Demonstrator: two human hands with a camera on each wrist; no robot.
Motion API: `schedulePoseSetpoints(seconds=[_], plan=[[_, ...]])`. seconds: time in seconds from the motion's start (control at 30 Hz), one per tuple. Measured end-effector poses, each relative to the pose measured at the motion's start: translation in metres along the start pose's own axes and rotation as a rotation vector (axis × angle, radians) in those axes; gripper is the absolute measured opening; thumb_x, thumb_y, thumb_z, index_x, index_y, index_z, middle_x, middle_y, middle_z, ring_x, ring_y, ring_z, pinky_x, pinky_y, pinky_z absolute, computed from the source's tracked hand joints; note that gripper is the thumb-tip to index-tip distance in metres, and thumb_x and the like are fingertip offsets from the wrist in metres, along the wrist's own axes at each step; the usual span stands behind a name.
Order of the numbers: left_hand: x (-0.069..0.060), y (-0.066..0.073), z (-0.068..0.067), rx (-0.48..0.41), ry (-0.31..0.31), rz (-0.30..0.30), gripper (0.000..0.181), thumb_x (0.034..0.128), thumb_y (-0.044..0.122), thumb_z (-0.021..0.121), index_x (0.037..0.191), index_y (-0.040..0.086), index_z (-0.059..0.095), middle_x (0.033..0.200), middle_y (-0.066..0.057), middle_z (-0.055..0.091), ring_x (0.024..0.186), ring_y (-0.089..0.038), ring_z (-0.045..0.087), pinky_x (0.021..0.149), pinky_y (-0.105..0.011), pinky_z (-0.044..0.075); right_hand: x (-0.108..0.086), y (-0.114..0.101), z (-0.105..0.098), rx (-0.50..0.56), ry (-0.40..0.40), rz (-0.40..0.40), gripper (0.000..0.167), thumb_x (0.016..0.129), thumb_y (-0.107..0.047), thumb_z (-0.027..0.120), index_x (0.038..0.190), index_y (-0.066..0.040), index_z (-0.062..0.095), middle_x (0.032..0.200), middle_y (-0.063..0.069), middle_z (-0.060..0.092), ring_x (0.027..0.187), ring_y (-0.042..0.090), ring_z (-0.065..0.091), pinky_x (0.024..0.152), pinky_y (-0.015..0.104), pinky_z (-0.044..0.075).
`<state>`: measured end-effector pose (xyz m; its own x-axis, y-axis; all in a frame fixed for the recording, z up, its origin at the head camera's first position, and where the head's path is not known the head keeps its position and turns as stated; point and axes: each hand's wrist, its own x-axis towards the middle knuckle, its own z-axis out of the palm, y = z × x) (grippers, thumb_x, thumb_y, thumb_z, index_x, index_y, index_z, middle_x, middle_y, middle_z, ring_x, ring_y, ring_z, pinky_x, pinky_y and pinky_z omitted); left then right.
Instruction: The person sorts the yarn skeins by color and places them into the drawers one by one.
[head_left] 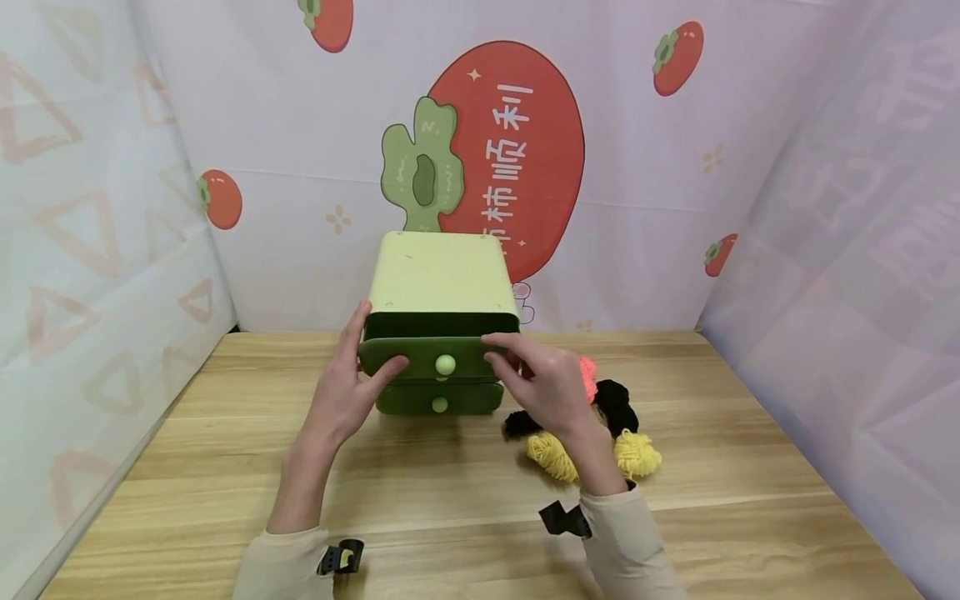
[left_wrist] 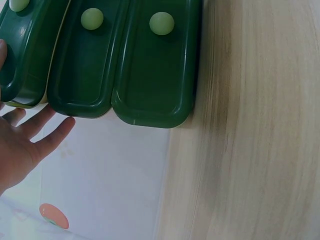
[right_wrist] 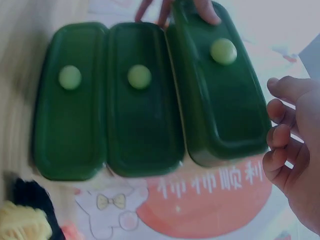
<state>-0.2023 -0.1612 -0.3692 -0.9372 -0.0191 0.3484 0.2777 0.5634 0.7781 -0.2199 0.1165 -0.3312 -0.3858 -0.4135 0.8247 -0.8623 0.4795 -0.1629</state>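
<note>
A pale green cabinet (head_left: 442, 271) with dark green drawers stands upright, its top drawer (head_left: 405, 350) partly pulled out. My left hand (head_left: 341, 400) holds that drawer's left end, thumb on the front; in the left wrist view the left hand (left_wrist: 17, 155) has other fingers spread along the cabinet's side. At the drawer's right end is my right hand (head_left: 555, 387), thumb and forefinger apart. In the right wrist view the right hand (right_wrist: 305, 150) has loosely bent fingers beside the top drawer (right_wrist: 225, 105), holding nothing; contact is unclear. The two lower drawers look closed.
Right of the cabinet, partly behind my right forearm, lie yellow yarn (head_left: 637, 454), black yarn (head_left: 617, 404) and pink yarn (head_left: 588, 377) on the wooden table (head_left: 225, 467). Printed cloth walls (head_left: 637, 208) enclose the table's back and sides.
</note>
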Motion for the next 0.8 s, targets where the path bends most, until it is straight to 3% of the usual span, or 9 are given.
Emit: schedulePoseSetpoints(seconds=[0.47, 0.8], plan=[[0.001, 0.0, -0.001, 0.006, -0.007, -0.009, 0.088, 0.0921, 0.055, 0.064, 0.156, 0.049, 0.004, 0.166, 0.015, 0.011, 0.145, -0.035, 0.034, 0.107, -0.059, 0.04, -0.008, 0.031, -0.025, -0.029, 0.068, 0.11, 0.02, 0.084, -0.002, 0.077, 0.104, -0.006, 0.075, 0.061, 0.0, 0.058, 0.048, 0.006, 0.04, 0.047, 0.016, 0.034], [0.001, -0.001, 0.0, -0.002, -0.009, 0.0, 0.089, 0.0921, 0.054, 0.064, 0.158, 0.045, 0.005, 0.166, 0.014, 0.01, 0.15, -0.032, 0.026, 0.109, -0.06, 0.038, -0.025, 0.057, -0.041, -0.213, -0.081, 0.317, 0.019, 0.088, -0.016, 0.076, 0.107, -0.013, 0.075, 0.066, -0.001, 0.063, 0.052, 0.009, 0.05, 0.046, 0.023, 0.038]])
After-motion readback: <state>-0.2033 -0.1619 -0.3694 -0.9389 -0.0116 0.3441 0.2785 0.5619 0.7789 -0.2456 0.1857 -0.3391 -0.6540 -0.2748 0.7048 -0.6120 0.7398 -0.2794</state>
